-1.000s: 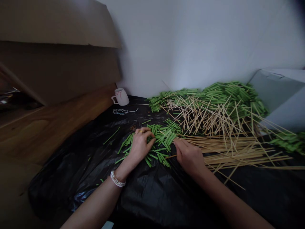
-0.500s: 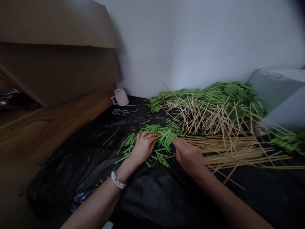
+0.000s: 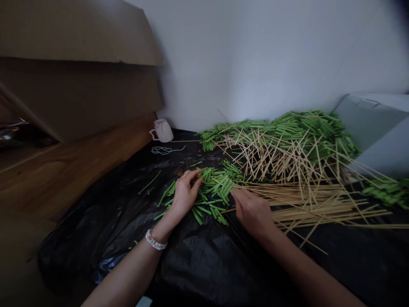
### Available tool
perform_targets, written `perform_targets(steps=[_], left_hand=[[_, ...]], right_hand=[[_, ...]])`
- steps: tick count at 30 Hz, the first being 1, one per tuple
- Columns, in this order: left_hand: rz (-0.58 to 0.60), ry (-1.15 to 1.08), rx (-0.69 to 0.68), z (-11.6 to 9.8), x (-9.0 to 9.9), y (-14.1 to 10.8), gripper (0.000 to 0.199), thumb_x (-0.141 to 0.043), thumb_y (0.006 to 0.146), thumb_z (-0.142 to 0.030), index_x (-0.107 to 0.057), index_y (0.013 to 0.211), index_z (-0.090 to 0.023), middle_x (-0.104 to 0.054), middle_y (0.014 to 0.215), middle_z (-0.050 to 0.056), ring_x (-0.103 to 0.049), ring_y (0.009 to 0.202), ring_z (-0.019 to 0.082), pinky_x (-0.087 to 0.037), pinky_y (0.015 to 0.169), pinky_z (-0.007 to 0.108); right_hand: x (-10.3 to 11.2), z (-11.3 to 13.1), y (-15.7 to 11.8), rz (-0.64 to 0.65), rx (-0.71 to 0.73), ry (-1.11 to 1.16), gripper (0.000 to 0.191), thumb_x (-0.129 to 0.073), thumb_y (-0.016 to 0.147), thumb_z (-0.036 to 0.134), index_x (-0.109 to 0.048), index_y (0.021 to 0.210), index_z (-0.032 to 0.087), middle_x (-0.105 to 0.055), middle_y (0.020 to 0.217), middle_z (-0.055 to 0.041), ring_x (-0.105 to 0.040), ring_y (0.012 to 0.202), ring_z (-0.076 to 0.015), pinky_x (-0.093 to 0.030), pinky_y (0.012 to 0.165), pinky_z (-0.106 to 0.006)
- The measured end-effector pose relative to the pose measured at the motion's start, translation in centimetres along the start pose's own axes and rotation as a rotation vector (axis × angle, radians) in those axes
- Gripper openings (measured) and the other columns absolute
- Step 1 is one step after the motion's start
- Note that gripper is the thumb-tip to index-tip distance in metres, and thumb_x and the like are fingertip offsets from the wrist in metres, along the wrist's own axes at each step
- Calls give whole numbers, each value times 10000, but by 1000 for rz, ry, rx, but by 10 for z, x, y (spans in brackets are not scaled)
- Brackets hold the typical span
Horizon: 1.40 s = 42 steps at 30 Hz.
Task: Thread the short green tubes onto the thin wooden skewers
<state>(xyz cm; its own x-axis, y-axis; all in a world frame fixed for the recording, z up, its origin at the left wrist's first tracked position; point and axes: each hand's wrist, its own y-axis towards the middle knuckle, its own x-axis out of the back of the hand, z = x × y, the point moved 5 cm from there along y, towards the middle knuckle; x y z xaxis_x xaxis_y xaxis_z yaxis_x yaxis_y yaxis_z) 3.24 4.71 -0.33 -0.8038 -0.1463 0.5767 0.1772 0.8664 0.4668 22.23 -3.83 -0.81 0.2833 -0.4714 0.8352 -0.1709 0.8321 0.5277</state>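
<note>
My left hand (image 3: pixel 184 192), with a bracelet at its wrist, is over the left side of a loose pile of short green cut stalks (image 3: pixel 209 177). Its thumb and forefinger are apart, and nothing shows between them. At the right side of that pile, my right hand (image 3: pixel 252 209) is closed in a pinch beside a row of green pieces (image 3: pixel 223 185) lying side by side. What it pinches looks like the end of a thin wooden stick, mostly hidden by the fingers. Long bare sticks (image 3: pixel 306 194) lie just right of this hand.
Black plastic sheeting (image 3: pixel 204 256) covers the work surface. Behind lies a large heap of green pieces (image 3: pixel 306 128) on crossing sticks. A mug (image 3: pixel 162 131) and a tangled string (image 3: pixel 162 150) are at back left, near a cardboard box (image 3: pixel 79 85). A pale box (image 3: pixel 370 123) stands right.
My left hand has shifted slightly left and back, its thumb and forefinger parting. My right hand stays nearly in place, still pinched.
</note>
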Motion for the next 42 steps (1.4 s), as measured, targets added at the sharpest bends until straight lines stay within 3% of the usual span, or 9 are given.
perform_targets(steps=[7,14,25,42], left_hand=[[111,-590,347,12,-15,-2,309,-668,785,-381,-712,988,-152,-705,793,41,-630,725,164,-489,714,278],[261,-848,444,3,-25,-8,319,-741,732,-400,-718,932,-151,-721,887,58,-639,731,132,-488,688,240],[251,-1003,590,6,-27,-10,283,-812,665,-318,-754,881,-145,-719,804,48,-628,710,107,-487,691,218],[198,-979,642,14,-29,-12,276,-867,563,-254,-750,779,-127,-724,725,40,-625,650,107,-495,715,257]], right_hand=[[-1,4,0,18,33,16,263,-409,918,154,-658,996,191,-664,764,-14,-602,674,-133,-333,580,-257],[1,5,0,-18,46,23,265,-404,924,162,-663,972,186,-640,720,-5,-589,643,-135,-321,575,-264],[4,8,-1,-37,68,31,289,-390,908,148,-659,1006,187,-644,722,-5,-584,630,-124,-327,565,-258],[-4,10,-3,69,25,34,269,-393,900,129,-642,981,188,-669,792,-20,-609,699,-136,-348,581,-249]])
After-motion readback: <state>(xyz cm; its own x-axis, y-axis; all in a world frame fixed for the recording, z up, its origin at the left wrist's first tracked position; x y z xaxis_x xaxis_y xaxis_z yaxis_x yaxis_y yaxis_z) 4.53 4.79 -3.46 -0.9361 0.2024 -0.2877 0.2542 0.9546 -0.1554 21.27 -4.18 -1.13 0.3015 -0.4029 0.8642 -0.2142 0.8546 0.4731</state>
